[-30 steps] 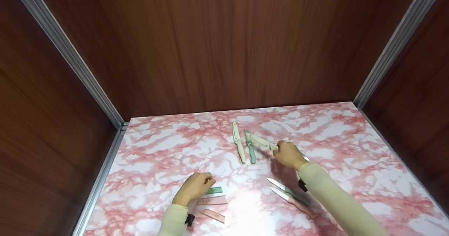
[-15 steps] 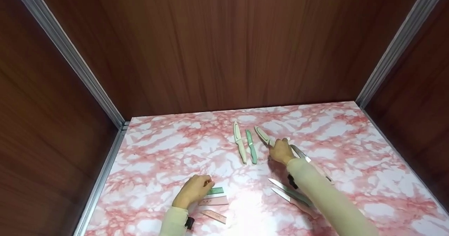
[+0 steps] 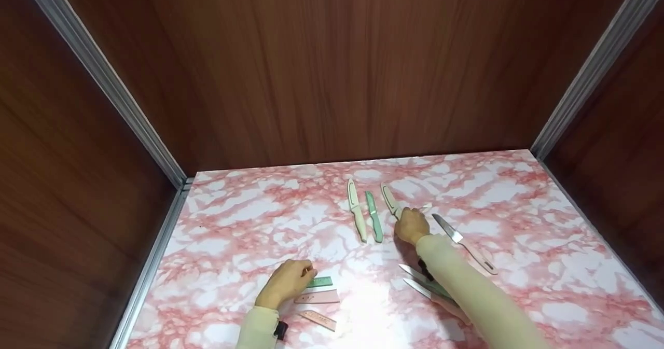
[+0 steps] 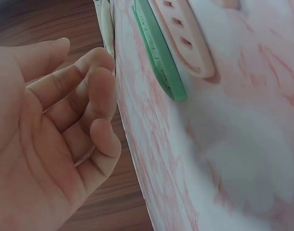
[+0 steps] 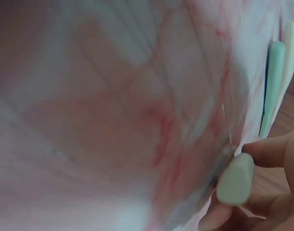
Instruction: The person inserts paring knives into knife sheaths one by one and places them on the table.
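Note:
My right hand holds a cream knife by its handle, low over the table or touching it. The knife's blade is covered by a cream sheath and points away from me. In the right wrist view, thumb and fingers pinch round the pale handle end. To its left lie a green knife and another cream knife, side by side. My left hand hovers with loosely bent fingers, holding nothing, beside a green sheath and a pink sheath.
A bare knife with a pink handle lies right of my right hand. Two more bare knives, one green-handled and one pink-handled, lie partly under my right forearm. An orange-pink sheath is nearest me. Wooden panels enclose the table.
My right hand has moved left and slightly toward me, turning the cream knife from a slant to nearly parallel with the green one. The pink-handled bare knife is uncovered. My left hand stays put.

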`<action>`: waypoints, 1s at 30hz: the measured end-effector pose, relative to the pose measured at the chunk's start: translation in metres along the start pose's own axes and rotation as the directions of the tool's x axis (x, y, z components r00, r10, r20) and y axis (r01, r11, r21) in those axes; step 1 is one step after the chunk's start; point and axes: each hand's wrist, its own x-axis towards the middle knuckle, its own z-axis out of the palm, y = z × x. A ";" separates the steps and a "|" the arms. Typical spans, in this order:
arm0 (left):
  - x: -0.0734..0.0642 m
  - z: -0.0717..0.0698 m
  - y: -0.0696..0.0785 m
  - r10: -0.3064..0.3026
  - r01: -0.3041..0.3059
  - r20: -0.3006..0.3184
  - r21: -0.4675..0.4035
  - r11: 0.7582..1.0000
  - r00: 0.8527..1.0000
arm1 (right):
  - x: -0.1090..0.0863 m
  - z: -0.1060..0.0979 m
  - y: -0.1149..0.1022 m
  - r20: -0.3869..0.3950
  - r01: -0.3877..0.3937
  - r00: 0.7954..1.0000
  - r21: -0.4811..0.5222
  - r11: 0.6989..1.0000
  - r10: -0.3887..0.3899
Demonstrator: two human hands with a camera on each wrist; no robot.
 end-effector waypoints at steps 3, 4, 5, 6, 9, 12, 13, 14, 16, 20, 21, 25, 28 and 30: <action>0.000 0.001 0.001 0.000 0.000 0.007 -0.003 1.000 1.000 | -0.001 0.002 -0.004 0.007 0.018 1.000 0.019 1.000 -0.018; 0.000 0.001 0.001 0.000 0.000 0.007 -0.004 1.000 1.000 | -0.001 0.003 -0.006 0.010 0.019 1.000 0.027 0.999 -0.019; 0.001 0.002 0.002 0.000 0.001 0.008 -0.006 1.000 1.000 | -0.001 0.003 -0.006 0.015 0.018 1.000 0.034 0.999 -0.019; 0.001 0.002 0.003 -0.001 0.001 0.009 -0.008 1.000 1.000 | -0.001 0.003 -0.007 0.020 0.017 1.000 0.043 0.999 -0.018; 0.002 0.002 0.005 -0.004 0.004 0.009 0.000 1.000 1.000 | -0.001 0.004 -0.008 0.033 0.006 0.999 0.055 0.998 -0.008; 0.003 0.004 0.007 -0.003 0.003 0.006 0.011 1.000 1.000 | 0.000 0.003 -0.007 0.045 -0.001 0.999 0.072 0.997 -0.002; 0.003 0.004 0.008 -0.004 0.004 0.005 0.016 1.000 1.000 | 0.001 0.003 -0.007 0.048 -0.004 0.999 0.077 0.997 0.000; 0.003 0.004 0.008 -0.004 0.004 0.005 0.019 1.000 1.000 | 0.001 0.003 -0.007 0.049 -0.005 0.999 0.083 0.997 0.001; 0.004 0.005 0.009 -0.005 0.005 0.007 0.021 1.000 1.000 | 0.001 0.002 -0.006 0.045 -0.005 0.999 0.087 0.996 0.001; 0.005 0.007 0.010 -0.011 0.010 0.011 0.030 0.999 1.000 | 0.000 0.001 -0.004 0.039 -0.006 0.999 0.086 0.996 0.002; 0.005 0.007 0.011 -0.013 0.013 0.013 0.030 0.999 1.000 | 0.000 0.001 -0.004 0.039 -0.004 0.999 0.083 0.997 0.001; 0.006 0.007 0.010 0.002 -0.002 0.003 0.037 0.999 1.000 | -0.003 -0.005 -0.004 0.057 0.007 0.998 0.063 0.998 -0.011; 0.006 0.006 0.010 0.019 -0.017 -0.020 0.061 0.998 1.000 | -0.007 -0.011 -0.006 0.084 0.025 0.996 0.043 0.999 -0.029; 0.005 0.005 0.010 0.028 -0.024 -0.040 0.085 0.996 0.999 | -0.010 -0.015 -0.006 0.100 0.052 0.994 0.022 0.998 -0.054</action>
